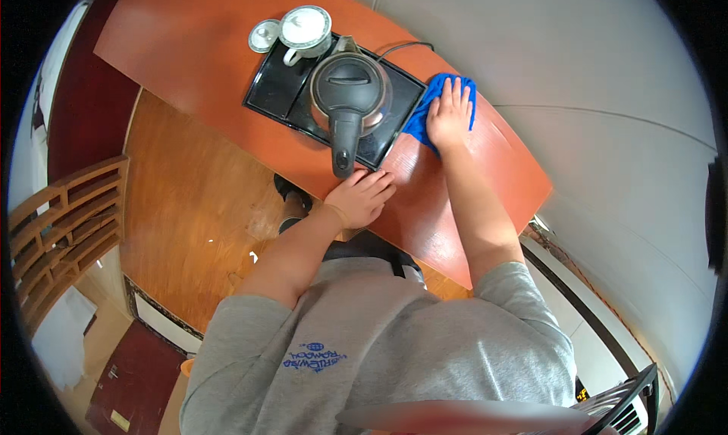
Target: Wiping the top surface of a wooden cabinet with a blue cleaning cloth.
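My right hand [449,119] lies flat with its fingers extended on a blue cloth [422,115], on the reddish-brown tabletop [193,54]. The cloth touches the right edge of a black tray [270,93]. On that tray stands an electric kettle [348,85], its black handle pointing towards me. A white lidded cup [306,30] with a patterned rim is at the tray's back left corner, beside a small round lid or saucer [264,35]. My left hand [364,196] rests at the table's near edge, by the tray's near corner and just below the kettle handle, with nothing visible in it.
A black cord [406,45] runs from behind the kettle towards the pale wall [569,54]. Wooden shelving or a rack [71,230] stands at the left, over a wood floor [187,207] with small white scraps. A fan-like grille [620,412] is at the lower right.
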Motion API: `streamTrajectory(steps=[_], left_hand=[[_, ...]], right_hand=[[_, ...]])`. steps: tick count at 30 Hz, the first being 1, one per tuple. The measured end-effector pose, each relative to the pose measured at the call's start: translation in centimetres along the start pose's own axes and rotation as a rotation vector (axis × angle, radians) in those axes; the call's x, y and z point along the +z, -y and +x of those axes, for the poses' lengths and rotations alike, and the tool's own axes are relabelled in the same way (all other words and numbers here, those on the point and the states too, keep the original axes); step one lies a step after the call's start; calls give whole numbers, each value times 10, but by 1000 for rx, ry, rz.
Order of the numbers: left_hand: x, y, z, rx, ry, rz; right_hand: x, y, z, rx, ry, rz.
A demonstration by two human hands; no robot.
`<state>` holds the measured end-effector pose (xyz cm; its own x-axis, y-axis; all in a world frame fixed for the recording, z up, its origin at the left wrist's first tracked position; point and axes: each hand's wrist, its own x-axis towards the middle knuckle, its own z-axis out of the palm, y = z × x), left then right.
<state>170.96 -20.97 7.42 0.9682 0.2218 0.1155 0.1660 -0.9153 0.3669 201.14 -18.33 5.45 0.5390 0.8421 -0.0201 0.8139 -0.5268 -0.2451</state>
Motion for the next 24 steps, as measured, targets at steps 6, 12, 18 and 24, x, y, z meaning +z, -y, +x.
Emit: streamTrajectory(steps=[6,12,18,24], left_hand=[[-14,-5,-1,-44,-1,45],[4,-22,0,-4,-34,-11],[-19,-17,10,27,157,-57],[-7,3,-15,-32,1,-19]], right_hand=[[-11,9,-125,-70,87,68],[-2,-41,-85,-78,-25,-37],[22,-45,-49,-71,-87,21],[-14,9,-132,-93,146,14]])
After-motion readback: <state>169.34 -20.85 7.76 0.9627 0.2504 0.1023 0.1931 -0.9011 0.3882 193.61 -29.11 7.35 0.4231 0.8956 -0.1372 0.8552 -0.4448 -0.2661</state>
